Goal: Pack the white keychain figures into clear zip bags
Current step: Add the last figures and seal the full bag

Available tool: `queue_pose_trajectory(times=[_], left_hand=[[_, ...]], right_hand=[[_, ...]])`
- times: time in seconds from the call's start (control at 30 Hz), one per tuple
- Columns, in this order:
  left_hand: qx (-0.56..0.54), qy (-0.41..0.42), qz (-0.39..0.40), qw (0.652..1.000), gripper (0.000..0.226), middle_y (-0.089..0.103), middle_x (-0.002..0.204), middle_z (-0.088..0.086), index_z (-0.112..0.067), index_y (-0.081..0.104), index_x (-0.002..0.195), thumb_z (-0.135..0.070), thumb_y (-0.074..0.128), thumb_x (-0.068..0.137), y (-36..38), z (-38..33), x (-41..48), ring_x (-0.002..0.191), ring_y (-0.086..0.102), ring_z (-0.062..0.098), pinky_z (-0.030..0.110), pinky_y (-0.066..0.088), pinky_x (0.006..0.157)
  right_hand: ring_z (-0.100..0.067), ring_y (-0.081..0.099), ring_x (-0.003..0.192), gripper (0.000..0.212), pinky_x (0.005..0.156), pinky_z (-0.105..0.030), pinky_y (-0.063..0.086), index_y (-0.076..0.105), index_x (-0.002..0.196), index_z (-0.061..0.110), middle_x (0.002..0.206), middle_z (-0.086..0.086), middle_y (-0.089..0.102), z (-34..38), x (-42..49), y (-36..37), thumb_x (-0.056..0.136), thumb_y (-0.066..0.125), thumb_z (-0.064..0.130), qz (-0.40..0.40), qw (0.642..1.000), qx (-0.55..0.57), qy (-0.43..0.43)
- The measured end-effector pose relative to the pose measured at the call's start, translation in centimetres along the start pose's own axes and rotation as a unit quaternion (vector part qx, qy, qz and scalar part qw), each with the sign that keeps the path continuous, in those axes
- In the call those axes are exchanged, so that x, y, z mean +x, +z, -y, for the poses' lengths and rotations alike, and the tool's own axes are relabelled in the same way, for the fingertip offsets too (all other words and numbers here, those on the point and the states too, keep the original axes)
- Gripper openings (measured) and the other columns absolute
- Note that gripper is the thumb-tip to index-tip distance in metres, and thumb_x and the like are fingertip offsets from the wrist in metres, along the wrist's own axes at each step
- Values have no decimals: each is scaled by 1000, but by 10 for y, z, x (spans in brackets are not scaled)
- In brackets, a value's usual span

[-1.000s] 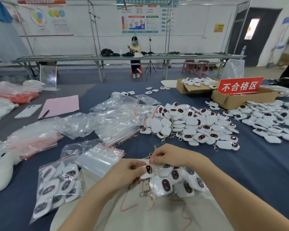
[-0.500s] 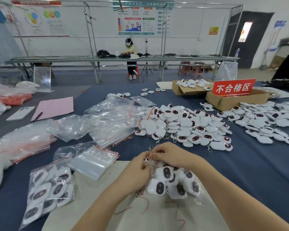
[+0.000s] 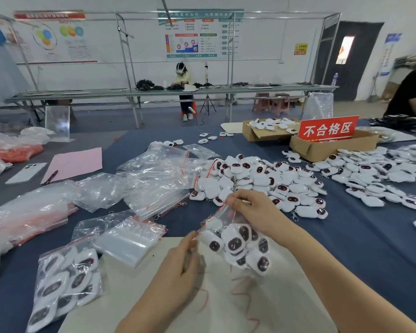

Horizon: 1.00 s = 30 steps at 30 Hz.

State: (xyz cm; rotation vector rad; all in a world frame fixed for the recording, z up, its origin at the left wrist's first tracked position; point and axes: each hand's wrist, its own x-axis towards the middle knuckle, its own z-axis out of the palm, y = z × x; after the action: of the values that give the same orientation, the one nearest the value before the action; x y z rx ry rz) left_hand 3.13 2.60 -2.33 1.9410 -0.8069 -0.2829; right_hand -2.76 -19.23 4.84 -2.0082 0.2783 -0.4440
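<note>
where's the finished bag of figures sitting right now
In the head view the filled bag lies at lower left, beside the stack of empty zip bags and left of the left hand.

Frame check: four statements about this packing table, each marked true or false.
1. The left hand and right hand both pinch the clear zip bag of white keychain figures. True.
2. The red sign stands in a blue plastic crate. False: it stands in a brown cardboard box.
3. Another filled clear bag lies left of the left hand. True.
4. The pink paper sheet covers the loose pile of white figures. False: it lies apart, to the pile's left.
</note>
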Motion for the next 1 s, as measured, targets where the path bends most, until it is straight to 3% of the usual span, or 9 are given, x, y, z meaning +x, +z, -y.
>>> queue_pose_trajectory(times=[0.1, 0.2, 0.37, 0.47, 0.6, 0.77, 0.87, 1.0], left_hand=[[-76, -35, -27, 996, 31, 72, 108, -18, -39, 57, 125, -17, 53, 104, 4, 0, 11, 93, 64, -7, 5, 42, 82], [-147, -52, -71, 985, 21, 74, 103, -6, -23, 66, 115, -9, 57, 101, 2, -10, 26, 88, 66, -1, 9, 46, 74], [-40, 58, -151, 986, 17, 72, 98, -14, -23, 70, 104, -9, 63, 97, -12, -36, 41, 82, 63, -9, 5, 43, 72], [-20, 89, -155, 984, 17, 72, 97, -16, -25, 74, 98, -12, 64, 98, -23, -50, 50, 84, 61, -6, 4, 41, 72], [-20, 78, -124, 989, 18, 71, 107, -15, -22, 71, 112, -14, 59, 101, -28, -62, 58, 93, 63, -4, 7, 43, 80], [-111, -37, -58, 991, 23, 73, 109, -9, -20, 68, 121, -15, 53, 104, -26, -58, 58, 97, 67, 6, 22, 53, 89], [-72, 14, -89, 993, 24, 74, 107, -5, -11, 73, 114, -4, 55, 101, -28, -60, 62, 91, 67, -5, 8, 48, 83], [-47, 66, -106, 991, 31, 74, 102, -13, -24, 73, 104, -1, 53, 100, -25, -72, 65, 94, 67, -3, 13, 50, 88]], right_hand=[[-2, 67, 64, 14, 63, -9, 48, 67, 91, 27, 76, 7, 75, 3, -4, 0, 101, 58, 30, -15, 1000, 8, -2], [-4, 68, 62, 15, 59, -11, 48, 67, 89, 25, 72, 5, 74, 7, -5, 1, 101, 58, 26, -38, 998, 47, 0], [-15, 73, 75, 15, 76, -33, 59, 68, 90, 25, 76, 0, 74, 15, 0, -4, 101, 58, 23, -74, 993, 89, -4], [-11, 72, 73, 16, 61, -21, 56, 67, 88, 20, 78, 1, 70, 23, -1, -4, 101, 58, 21, -89, 987, 132, -25], [-4, 68, 66, 15, 57, -16, 53, 64, 88, 12, 92, -7, 63, 26, -2, 2, 101, 56, 15, -92, 983, 156, -28], [1, 67, 61, 17, 53, -9, 47, 63, 87, 16, 89, -7, 66, 28, -3, 7, 102, 54, 14, -119, 981, 153, -27], [3, 66, 61, 18, 55, -8, 47, 63, 86, 19, 86, -3, 68, 27, -1, 10, 102, 55, 15, -134, 981, 135, -24], [1, 66, 62, 18, 55, -13, 52, 63, 88, 17, 88, -5, 65, 28, 1, 13, 103, 53, 13, -152, 976, 155, -11]])
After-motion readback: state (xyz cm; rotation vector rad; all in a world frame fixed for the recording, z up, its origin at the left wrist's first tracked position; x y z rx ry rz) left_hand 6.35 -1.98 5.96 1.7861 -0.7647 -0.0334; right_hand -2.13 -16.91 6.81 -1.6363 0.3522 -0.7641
